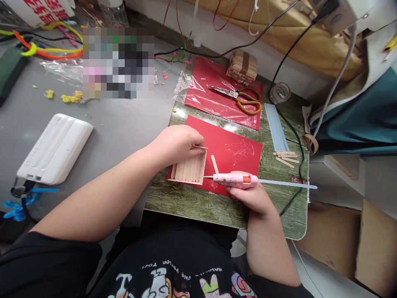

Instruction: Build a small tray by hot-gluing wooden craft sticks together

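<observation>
My left hand is closed in a pinch on a thin wooden stick at the top edge of a small panel of popsicle sticks. The panel lies on a red sheet. My right hand grips a pink glue gun with a clear glue stick poking out to the right. Its nozzle touches the panel's lower right corner. One loose popsicle stick lies on the red sheet just right of the panel.
Scissors lie on a second red sheet in plastic. A bundle of sticks, glue sticks, a few loose sticks, a tape roll, cables, pipe cleaners and a white case surround the green board.
</observation>
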Action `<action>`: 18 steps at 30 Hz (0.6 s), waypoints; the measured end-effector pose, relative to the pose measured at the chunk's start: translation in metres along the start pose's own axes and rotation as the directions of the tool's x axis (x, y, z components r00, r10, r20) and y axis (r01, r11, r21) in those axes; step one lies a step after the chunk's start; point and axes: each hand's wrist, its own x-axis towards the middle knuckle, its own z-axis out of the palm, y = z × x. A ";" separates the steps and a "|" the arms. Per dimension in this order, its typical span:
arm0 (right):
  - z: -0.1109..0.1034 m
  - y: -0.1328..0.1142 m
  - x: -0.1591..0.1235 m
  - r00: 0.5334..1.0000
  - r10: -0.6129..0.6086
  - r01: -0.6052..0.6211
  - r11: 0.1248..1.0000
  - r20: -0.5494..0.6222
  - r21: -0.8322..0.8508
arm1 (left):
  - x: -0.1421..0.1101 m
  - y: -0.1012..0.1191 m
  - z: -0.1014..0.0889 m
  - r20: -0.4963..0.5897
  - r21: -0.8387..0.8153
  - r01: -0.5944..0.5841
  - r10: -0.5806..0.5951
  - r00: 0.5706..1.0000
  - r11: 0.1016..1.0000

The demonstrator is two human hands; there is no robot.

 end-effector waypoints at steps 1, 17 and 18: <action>0.000 0.000 0.000 1.000 -0.007 0.007 1.000 0.007 0.004 | 0.000 0.000 0.000 -0.003 -0.001 -0.004 0.004 1.000 1.000; 0.001 -0.004 0.004 1.000 -0.022 0.022 1.000 0.000 0.020 | 0.000 -0.001 0.002 -0.011 -0.007 -0.005 0.005 1.000 1.000; 0.000 -0.004 0.004 1.000 -0.026 0.026 0.999 0.012 0.023 | 0.000 -0.001 0.002 -0.011 -0.009 -0.003 0.003 1.000 1.000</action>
